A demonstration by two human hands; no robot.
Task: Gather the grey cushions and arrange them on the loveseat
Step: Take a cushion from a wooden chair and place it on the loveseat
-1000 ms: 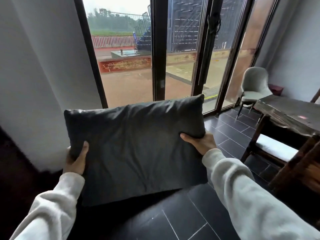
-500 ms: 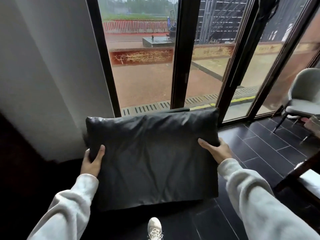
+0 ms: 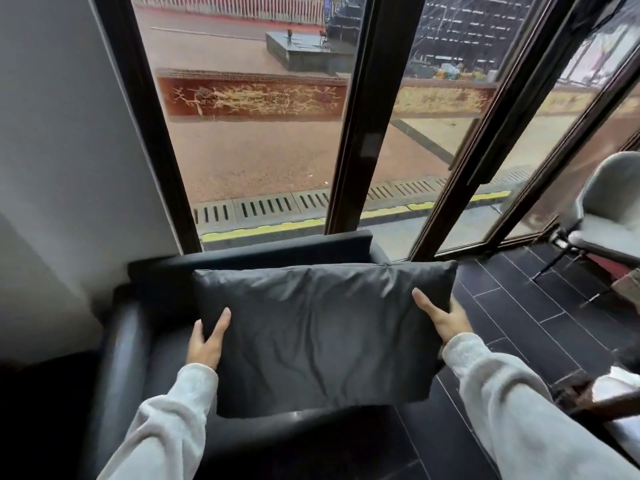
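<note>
A dark grey rectangular cushion (image 3: pixel 322 330) fills the middle of the view, held upright between both hands. My left hand (image 3: pixel 206 341) grips its left edge and my right hand (image 3: pixel 446 317) grips its right edge. Below and behind the cushion is the dark loveseat (image 3: pixel 277 251), with its backrest against the window and its left armrest (image 3: pixel 119 348) beside the white wall. The cushion hangs above the seat and hides most of it.
Tall dark-framed glass doors (image 3: pixel 356 116) stand right behind the loveseat. A white wall (image 3: pixel 62 150) closes the left side. A grey chair (image 3: pixel 609 216) stands at the far right on the dark tiled floor (image 3: pixel 519 323). A wooden table edge (image 3: pixel 595 400) juts in at lower right.
The view has tilted down and come closer to the window, so the loveseat's backrest and armrest now show. The cushion, held by both hands, has come over the seat.
</note>
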